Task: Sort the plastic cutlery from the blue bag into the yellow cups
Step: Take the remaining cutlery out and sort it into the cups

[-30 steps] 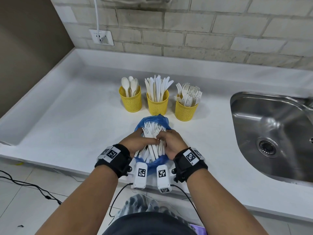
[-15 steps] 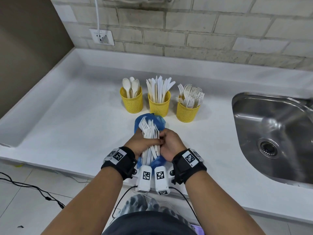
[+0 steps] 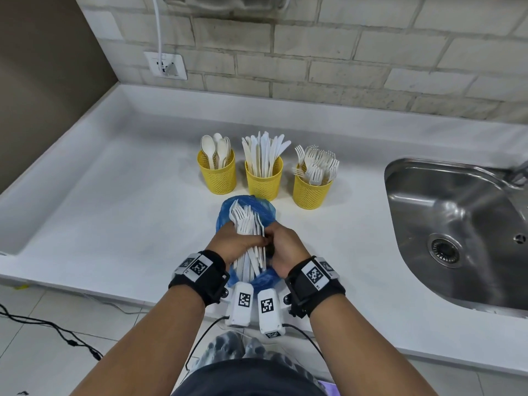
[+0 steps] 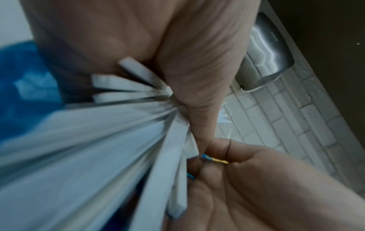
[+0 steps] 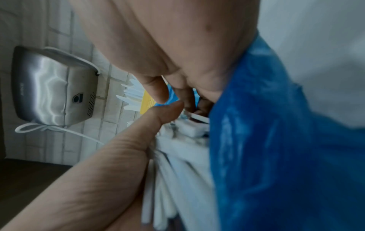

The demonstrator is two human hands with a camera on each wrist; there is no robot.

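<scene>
A bundle of white plastic cutlery (image 3: 248, 224) lies on the opened blue bag (image 3: 267, 208) near the counter's front edge, fork heads pointing away from me. My left hand (image 3: 243, 242) grips the bundle from the left. My right hand (image 3: 285, 247) curls round it from the right, thumbs almost meeting. In the left wrist view, my left hand (image 4: 197, 109) squeezes the handles (image 4: 110, 140) together. In the right wrist view, my right hand (image 5: 177, 92) closes on the cutlery (image 5: 177, 164) against the bag (image 5: 276, 140). Behind stand three yellow cups: spoons (image 3: 217, 178), knives (image 3: 264, 181), forks (image 3: 311, 191).
A steel sink (image 3: 457, 224) is set into the white counter (image 3: 114, 210) at the right. A wall socket (image 3: 165, 65) with a cable sits on the brick wall at the back left. A metal hand dryer (image 5: 51, 86) hangs on the wall above.
The fanned-out cutlery has been squeezed into a tighter bundle. Both hands have closed in toward each other on it.
</scene>
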